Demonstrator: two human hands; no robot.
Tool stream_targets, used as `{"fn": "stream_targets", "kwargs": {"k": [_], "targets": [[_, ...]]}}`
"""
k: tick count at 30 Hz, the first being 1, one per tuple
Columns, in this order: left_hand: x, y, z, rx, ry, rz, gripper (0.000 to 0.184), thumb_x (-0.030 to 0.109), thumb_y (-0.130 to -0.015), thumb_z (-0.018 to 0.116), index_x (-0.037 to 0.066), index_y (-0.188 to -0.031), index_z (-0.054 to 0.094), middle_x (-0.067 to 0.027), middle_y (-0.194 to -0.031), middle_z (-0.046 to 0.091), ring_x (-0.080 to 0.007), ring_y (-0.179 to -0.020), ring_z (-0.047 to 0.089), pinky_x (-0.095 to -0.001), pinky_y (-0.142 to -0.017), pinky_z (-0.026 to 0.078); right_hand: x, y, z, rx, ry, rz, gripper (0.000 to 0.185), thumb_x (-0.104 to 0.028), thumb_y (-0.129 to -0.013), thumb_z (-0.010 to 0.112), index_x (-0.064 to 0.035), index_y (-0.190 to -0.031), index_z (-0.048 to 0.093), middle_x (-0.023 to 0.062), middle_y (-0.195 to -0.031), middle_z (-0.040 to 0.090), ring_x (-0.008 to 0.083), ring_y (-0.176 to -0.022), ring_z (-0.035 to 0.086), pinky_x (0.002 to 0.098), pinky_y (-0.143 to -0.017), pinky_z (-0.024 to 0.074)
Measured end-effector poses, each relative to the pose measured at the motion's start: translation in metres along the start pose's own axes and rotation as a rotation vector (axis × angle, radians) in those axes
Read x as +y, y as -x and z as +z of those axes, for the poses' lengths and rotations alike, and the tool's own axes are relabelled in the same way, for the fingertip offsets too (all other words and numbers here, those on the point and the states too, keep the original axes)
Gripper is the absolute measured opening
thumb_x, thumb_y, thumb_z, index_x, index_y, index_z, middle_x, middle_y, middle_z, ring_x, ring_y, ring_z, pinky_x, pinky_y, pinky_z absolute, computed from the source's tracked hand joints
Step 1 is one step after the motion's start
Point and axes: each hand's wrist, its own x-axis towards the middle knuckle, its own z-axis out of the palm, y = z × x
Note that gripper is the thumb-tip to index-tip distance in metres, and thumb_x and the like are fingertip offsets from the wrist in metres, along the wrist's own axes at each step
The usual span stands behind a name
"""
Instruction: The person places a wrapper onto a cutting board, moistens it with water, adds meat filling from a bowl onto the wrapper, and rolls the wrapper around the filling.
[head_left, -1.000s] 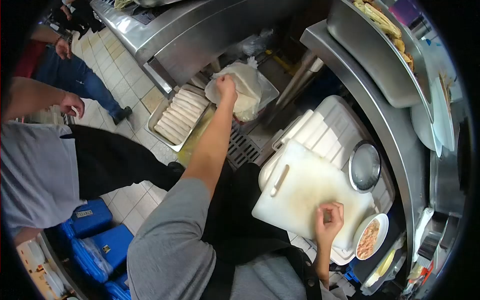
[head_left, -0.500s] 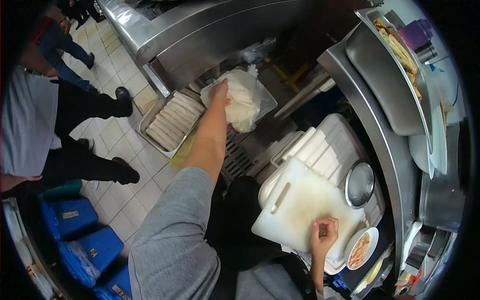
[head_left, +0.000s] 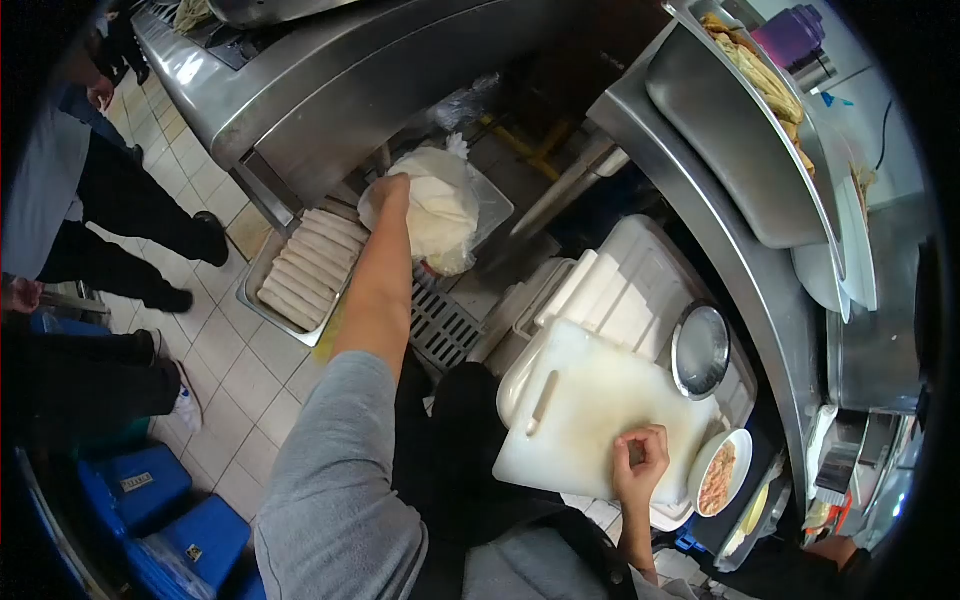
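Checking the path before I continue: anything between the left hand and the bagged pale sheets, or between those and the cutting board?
The left hand is at the edge of the pale sheets; whether the bag lies between is unclear. Toward the cutting board, nothing visible blocks the way; the dark-clad knee sits beside it.

Over to the white plastic lid point(head_left: 645, 275), carrying a cutting board point(head_left: 575, 430), with a round steel-rimmed bowl point(head_left: 701, 350) just beside! At the board's right-hand edge, spot a small white bowl point(head_left: 743, 460) of pinkish filling point(head_left: 716, 482), resting on board or lid, hard to tell which. Swing up right: on the steel counter point(head_left: 645, 125), find a deep steel pan point(head_left: 730, 150). Then down to the tiled floor point(head_left: 255, 380), pressed by black shoes point(head_left: 211, 240) and a white one point(head_left: 187, 404)
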Motion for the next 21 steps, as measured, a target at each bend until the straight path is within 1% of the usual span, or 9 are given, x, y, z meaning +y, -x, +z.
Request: {"fn": "stream_targets", "kwargs": {"k": [3, 5, 7, 10, 13, 14, 17, 18, 21], "targets": [[0.034, 0.044, 0.002, 0.055, 0.096, 0.104, 0.061, 0.028, -0.084, 0.071, -0.004, -0.133, 0.055, -0.0226, -0.134, 0.059, -0.0393, -0.116, 0.061, -0.0497, -0.093, 0.053, 0.001, 0.003, 0.000, -0.012, -0.009, 0.034, 0.009, -0.001, -0.077, 0.071, -0.0020, -0.079, 0.063, 0.0087, -0.086, 0.056, 0.0191, -0.077, 0.057, 0.0284, -0.068, 0.0471], [0.053, 0.039, 0.022, -0.036, 0.466, 0.126, 0.051, 0.029, -0.080, 0.066, -0.007, -0.116, 0.064, -0.0229, -0.122, 0.066, -0.0344, -0.110, 0.065, -0.0468, -0.092, 0.053, 0.001, 0.002, 0.001, -0.011, -0.005, 0.039, 0.009, -0.002, -0.077, 0.071, -0.0021, -0.079, 0.063, 0.0087, -0.086, 0.056, 0.0194, -0.078, 0.057, 0.0289, -0.069, 0.0470], [0.091, 0.098, -0.006, -0.327, 0.739, 0.092, 0.046, 0.024, -0.083, 0.063, -0.005, -0.118, 0.055, -0.0216, -0.120, 0.061, -0.0396, -0.108, 0.062, -0.0578, -0.089, 0.051, -0.001, 0.001, 0.000, -0.005, 0.010, 0.023, 0.008, -0.003, -0.077, 0.071, -0.0022, -0.079, 0.063, 0.0089, -0.087, 0.057, 0.0196, -0.078, 0.056, 0.0292, -0.070, 0.0469], [0.122, 0.126, -0.020, -0.745, 0.993, 0.123, 0.040, 0.021, -0.086, 0.059, -0.001, -0.118, 0.050, -0.0209, -0.120, 0.057, -0.0442, -0.107, 0.059, -0.0655, -0.086, 0.048, 0.001, 0.002, 0.000, 0.005, -0.032, -0.001, 0.008, -0.003, -0.078, 0.071, -0.0020, -0.081, 0.064, 0.0087, -0.087, 0.057, 0.0195, -0.078, 0.057, 0.0290, -0.070, 0.0472], [0.141, 0.169, -0.047, -0.852, 0.886, 0.297, 0.037, 0.020, -0.089, 0.057, 0.000, -0.119, 0.051, -0.0226, -0.121, 0.057, -0.0438, -0.109, 0.059, -0.0647, -0.092, 0.047, 0.001, 0.002, -0.001, 0.017, -0.040, -0.027, 0.008, -0.004, -0.078, 0.072, -0.0019, -0.082, 0.065, 0.0089, -0.087, 0.059, 0.0199, -0.077, 0.058, 0.0296, -0.070, 0.0479], [0.147, 0.182, -0.056, -0.872, 0.881, 0.304, 0.039, 0.021, -0.091, 0.056, -0.001, -0.123, 0.050, -0.0232, -0.125, 0.057, -0.0427, -0.115, 0.057, -0.0635, -0.098, 0.044, 0.002, 0.002, 0.000, 0.019, -0.039, -0.038, 0.008, -0.004, -0.078, 0.072, -0.0018, -0.082, 0.065, 0.0090, -0.087, 0.059, 0.0201, -0.077, 0.058, 0.0299, -0.070, 0.0482], [0.159, 0.213, -0.085, -0.943, 0.860, 0.343, 0.048, 0.021, -0.095, 0.050, -0.007, -0.133, 0.045, -0.0228, -0.138, 0.053, -0.0386, -0.128, 0.052, -0.0586, -0.107, 0.040, 0.004, 0.002, -0.003, 0.017, -0.049, -0.055, 0.009, -0.005, -0.078, 0.072, -0.0016, -0.083, 0.065, 0.0097, -0.087, 0.060, 0.0209, -0.077, 0.059, 0.0307, -0.070, 0.0491], [0.161, 0.230, -0.095, -0.940, 0.863, 0.370, 0.050, 0.022, -0.095, 0.050, -0.009, -0.134, 0.045, -0.0232, -0.140, 0.052, -0.0379, -0.130, 0.050, -0.0587, -0.108, 0.039, 0.004, 0.003, -0.004, 0.014, -0.062, -0.051, 0.009, -0.005, -0.078, 0.072, -0.0016, -0.083, 0.065, 0.0099, -0.087, 0.060, 0.0212, -0.078, 0.059, 0.0310, -0.070, 0.0493], [0.167, 0.270, -0.124, -0.916, 0.825, 0.458, 0.050, 0.022, -0.096, 0.051, -0.010, -0.134, 0.045, -0.0228, -0.140, 0.052, -0.0379, -0.131, 0.050, -0.0585, -0.109, 0.038, 0.002, 0.000, -0.008, -0.028, -0.046, -0.006, 0.011, -0.005, -0.079, 0.073, -0.0016, -0.087, 0.067, 0.0104, -0.089, 0.061, 0.0220, -0.078, 0.060, 0.0315, -0.070, 0.0497]]}}
